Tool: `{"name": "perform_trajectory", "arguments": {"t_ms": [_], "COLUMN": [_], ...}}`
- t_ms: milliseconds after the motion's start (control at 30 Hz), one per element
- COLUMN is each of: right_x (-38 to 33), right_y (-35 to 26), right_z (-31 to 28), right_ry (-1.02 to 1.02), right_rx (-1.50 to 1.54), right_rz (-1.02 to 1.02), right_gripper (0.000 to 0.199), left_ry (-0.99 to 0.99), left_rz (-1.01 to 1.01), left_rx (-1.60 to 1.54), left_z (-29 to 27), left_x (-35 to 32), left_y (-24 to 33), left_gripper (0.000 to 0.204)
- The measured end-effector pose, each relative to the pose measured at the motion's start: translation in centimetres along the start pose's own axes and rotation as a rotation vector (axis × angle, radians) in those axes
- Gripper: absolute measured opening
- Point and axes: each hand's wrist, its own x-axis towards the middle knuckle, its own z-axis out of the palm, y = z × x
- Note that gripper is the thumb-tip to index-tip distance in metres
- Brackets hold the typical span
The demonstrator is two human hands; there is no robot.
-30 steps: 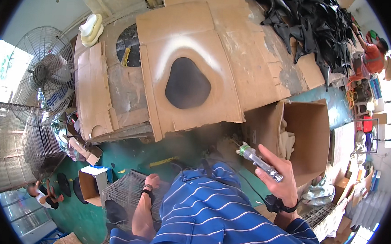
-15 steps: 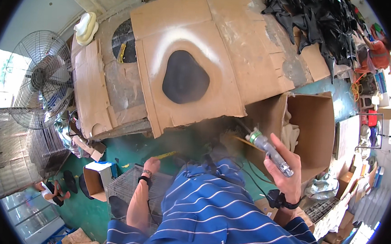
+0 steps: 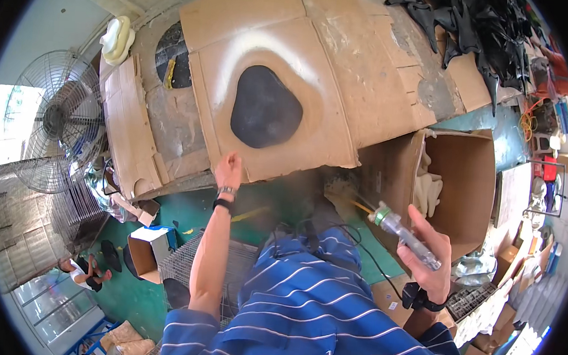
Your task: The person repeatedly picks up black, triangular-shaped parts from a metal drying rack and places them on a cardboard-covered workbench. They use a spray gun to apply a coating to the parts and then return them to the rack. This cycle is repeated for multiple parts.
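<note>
On the brown cardboard sheet [image 3: 329, 125] lies a dark grey rounded-triangular pad [image 3: 265, 108], bordered by a band of white spray. My left hand [image 3: 228, 171] is at the sheet's near edge, just below the pad and apart from it. Its fingers are curled closed, and whatever they may hold is hidden. Wrapped in my right hand [image 3: 432, 252] is a clear tube-shaped tool [image 3: 401, 233] with a green collar. The tool's narrow end points up and left, beside an open cardboard box [image 3: 459, 188] with cream-coloured soft pieces [image 3: 428, 186] inside.
A large wire fan [image 3: 57, 118] stands at the left. Black floppy pieces [image 3: 474, 39] are heaped at the table's far right. A wire crate [image 3: 191, 266] is by my left arm, and a dark cable [image 3: 379, 268] hangs near my right. Other people are in the background.
My left hand has risen from beside the wire crate to the near edge of the cardboard sheet. My right hand, still holding the tool, has shifted slightly right and down.
</note>
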Motion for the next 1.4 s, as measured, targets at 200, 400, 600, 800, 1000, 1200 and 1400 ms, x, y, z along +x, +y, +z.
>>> {"name": "perform_trajectory", "arguments": {"t_ms": [200, 400, 600, 800, 1000, 1200, 1400], "right_x": [1.3, 3.4, 7.2, 12.1, 17.8, 22.7, 27.1], "right_y": [0.7, 1.5, 4.1, 5.4, 5.8, 12.6, 17.8], "right_z": [-0.8, 0.7, 5.8, 10.7, 15.1, 22.5, 27.6], "right_ry": [0.056, -0.048, -0.281, -0.58, -0.847, -0.799, -0.636], "right_rx": [0.009, 0.076, 0.003, -0.044, -0.102, -0.216, -0.149], "right_rz": [0.039, -0.004, -0.025, -0.055, 0.047, -0.112, -0.205], "right_gripper": [0.059, 0.059, 0.063, 0.06, 0.064, 0.085, 0.094], "left_ry": [0.162, 0.204, 0.317, 0.34, 0.126, 0.183, -0.016], "left_rz": [-0.098, -0.14, -0.073, -0.12, -0.447, -0.714, -0.824], "left_rx": [-0.007, 0.224, 0.099, -0.075, -0.75, -1.349, -1.57], "left_z": [3.4, 3.1, 2.6, 1.2, 1.8, 3.3, 2.1], "left_x": [3.9, 4.6, 4.6, 4.7, 6.2, 8.5, 10.3], "left_y": [5.1, 6.3, 8.8, 9.9, 9.7, 9.0, 8.4], "left_gripper": [0.027, 0.024, 0.018, 0.018, 0.027, 0.047, 0.006]}}
